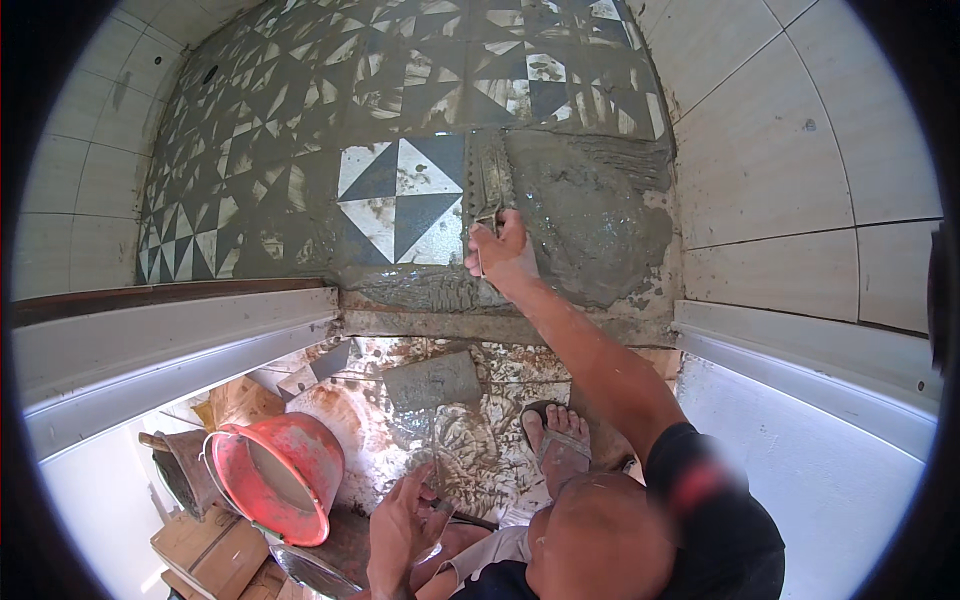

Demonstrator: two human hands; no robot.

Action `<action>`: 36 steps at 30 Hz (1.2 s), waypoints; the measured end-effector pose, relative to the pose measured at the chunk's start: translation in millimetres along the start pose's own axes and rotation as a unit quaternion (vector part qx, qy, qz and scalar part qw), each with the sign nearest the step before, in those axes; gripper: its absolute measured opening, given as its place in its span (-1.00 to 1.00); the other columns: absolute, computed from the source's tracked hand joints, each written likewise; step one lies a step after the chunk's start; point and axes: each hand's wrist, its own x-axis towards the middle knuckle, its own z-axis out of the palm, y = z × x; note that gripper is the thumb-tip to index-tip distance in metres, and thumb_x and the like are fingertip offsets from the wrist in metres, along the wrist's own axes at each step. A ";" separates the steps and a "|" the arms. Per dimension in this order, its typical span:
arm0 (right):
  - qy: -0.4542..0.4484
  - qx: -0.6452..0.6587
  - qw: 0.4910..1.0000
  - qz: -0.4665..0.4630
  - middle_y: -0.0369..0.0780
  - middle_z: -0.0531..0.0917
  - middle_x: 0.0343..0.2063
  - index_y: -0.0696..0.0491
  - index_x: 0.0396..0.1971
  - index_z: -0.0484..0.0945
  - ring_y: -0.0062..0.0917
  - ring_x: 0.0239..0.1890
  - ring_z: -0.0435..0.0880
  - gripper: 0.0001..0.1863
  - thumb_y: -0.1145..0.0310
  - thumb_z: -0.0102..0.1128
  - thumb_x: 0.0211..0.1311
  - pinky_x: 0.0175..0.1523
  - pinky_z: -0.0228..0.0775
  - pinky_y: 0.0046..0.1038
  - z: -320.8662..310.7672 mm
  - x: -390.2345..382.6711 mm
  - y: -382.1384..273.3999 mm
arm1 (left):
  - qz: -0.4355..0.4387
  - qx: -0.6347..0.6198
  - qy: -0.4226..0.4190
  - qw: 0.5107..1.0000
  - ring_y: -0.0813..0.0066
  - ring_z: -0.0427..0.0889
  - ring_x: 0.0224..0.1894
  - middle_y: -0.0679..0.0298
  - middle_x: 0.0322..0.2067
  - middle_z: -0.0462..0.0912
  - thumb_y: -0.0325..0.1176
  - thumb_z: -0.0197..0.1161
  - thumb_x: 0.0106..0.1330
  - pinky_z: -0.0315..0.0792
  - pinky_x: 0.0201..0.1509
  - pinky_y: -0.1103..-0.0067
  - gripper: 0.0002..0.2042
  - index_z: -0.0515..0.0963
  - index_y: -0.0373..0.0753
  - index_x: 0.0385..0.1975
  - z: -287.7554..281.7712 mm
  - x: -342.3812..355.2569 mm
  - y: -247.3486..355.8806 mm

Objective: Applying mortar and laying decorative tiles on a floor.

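My right hand (pixel 500 255) reaches forward onto the floor and grips a notched trowel (pixel 489 185). Its blade lies on wet grey mortar (pixel 585 225), right along the edge of a freshly laid black-and-white triangle-pattern tile (pixel 400 200). My left hand (pixel 400 525) stays low near my knee, fingers closed around the handle of a second, flat trowel (pixel 435 385). That trowel's mortar-smeared rectangular blade rests on the messy floor just before the threshold. My sandalled foot (pixel 555 440) stands to the right of that blade.
Patterned tiles (pixel 300 110) smeared with mortar cover the floor beyond. Pale wall tiles (pixel 800 150) rise on both sides. A white door frame (pixel 170 345) flanks the threshold. A red bucket (pixel 280 475), cardboard boxes (pixel 205 545) and a metal pan (pixel 310 570) sit at lower left.
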 end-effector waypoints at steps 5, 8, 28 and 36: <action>0.031 -0.032 0.999 -0.016 -0.16 0.66 -0.38 0.17 0.13 0.27 -0.52 -0.56 0.69 -0.55 0.30 0.25 0.46 -0.57 0.53 -0.42 13.7 9.6 10.6 | -0.027 -0.018 -0.001 0.999 0.25 0.73 -0.40 0.10 -0.32 0.73 -0.27 0.55 0.23 0.63 -0.27 0.40 -0.40 0.52 -0.30 0.25 -3.4 -1.2 9.8; 0.033 -0.136 0.988 -0.061 0.20 0.66 -0.24 0.26 0.20 0.18 0.01 -0.41 0.77 -0.38 0.19 0.26 0.41 -0.32 0.57 -0.04 5.0 25.5 28.1 | -0.015 -0.018 -0.004 1.000 0.25 0.73 -0.39 0.10 -0.33 0.72 -0.30 0.54 0.22 0.62 -0.26 0.40 -0.41 0.52 -0.31 0.25 -3.6 -0.8 6.2; 0.152 -0.220 0.959 -0.092 0.30 0.62 0.04 0.32 0.25 0.34 0.24 0.17 0.60 -0.34 0.13 0.28 0.40 0.22 0.44 -0.01 -116.7 10.2 36.9 | 0.040 -0.013 0.041 0.998 0.16 0.75 -0.34 0.07 -0.31 0.72 -0.26 0.55 0.19 0.62 -0.29 0.34 -0.40 0.53 -0.32 0.22 -1.6 1.4 -12.9; 0.178 -0.249 0.947 -0.094 0.29 0.62 0.07 0.32 0.29 0.31 0.25 0.19 0.58 -0.32 0.14 0.27 0.40 0.25 0.43 -0.02 -164.6 6.9 25.0 | 0.072 0.013 0.014 0.997 0.08 0.77 -0.30 -0.01 -0.26 0.76 -0.28 0.39 0.37 0.63 -0.21 0.28 -0.47 0.49 -0.27 0.31 1.9 9.5 -11.8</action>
